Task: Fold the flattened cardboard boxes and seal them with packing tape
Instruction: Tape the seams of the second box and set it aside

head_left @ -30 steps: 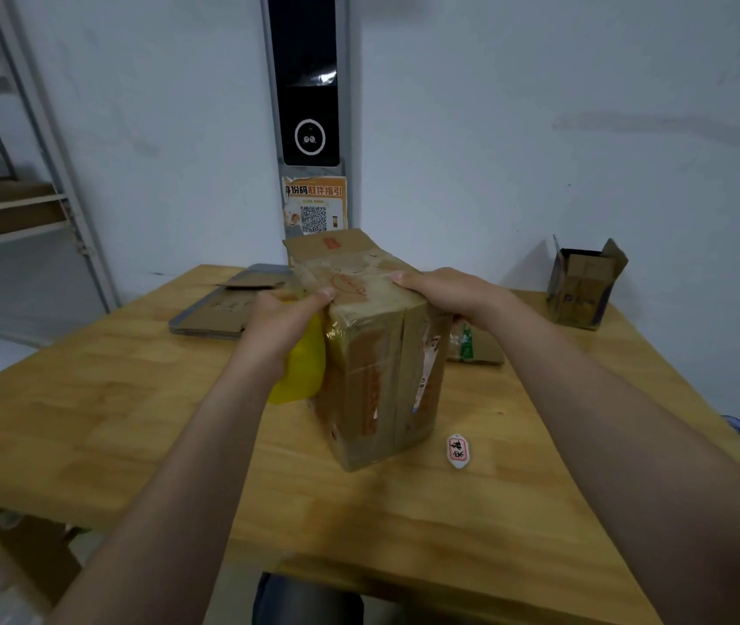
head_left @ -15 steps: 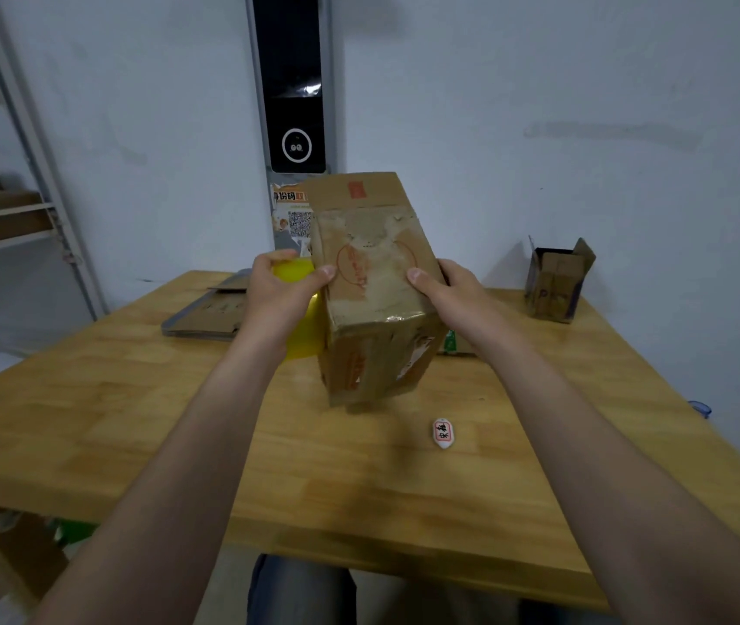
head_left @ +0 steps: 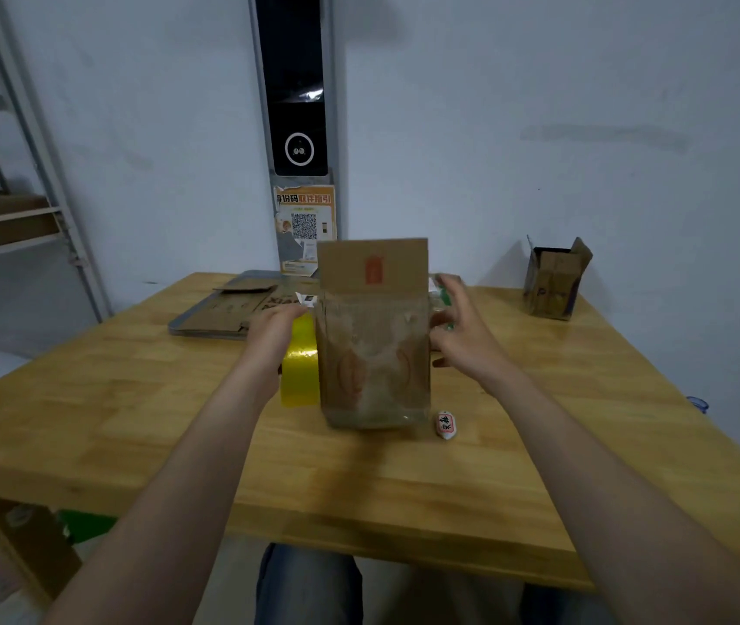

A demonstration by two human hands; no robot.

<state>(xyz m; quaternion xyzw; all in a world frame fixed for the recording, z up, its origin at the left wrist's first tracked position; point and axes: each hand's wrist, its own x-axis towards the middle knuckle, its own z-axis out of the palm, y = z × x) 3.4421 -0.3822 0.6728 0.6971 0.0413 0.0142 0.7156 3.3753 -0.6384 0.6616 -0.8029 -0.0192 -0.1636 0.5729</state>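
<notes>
A worn brown cardboard box (head_left: 372, 354) stands upright on the wooden table (head_left: 133, 421), one flap raised at its far top edge. Old clear tape shines on its near face. My left hand (head_left: 271, 336) grips a yellow roll of packing tape (head_left: 299, 376) pressed against the box's left side; its fingertips are hidden behind the box. My right hand (head_left: 458, 340) hovers at the box's right side with fingers spread and straight, holding nothing.
A small white tag with red characters (head_left: 446, 424) lies by the box's right front corner. Flattened cardboard rests on a grey tray (head_left: 232, 309) at the back left. An open small box (head_left: 555, 281) stands at the back right. A metal shelf (head_left: 7, 218) is at the left.
The box was lifted and turned between both hands, and now stands on the table. My right hand has let go of it and opened. My left hand keeps the tape roll.
</notes>
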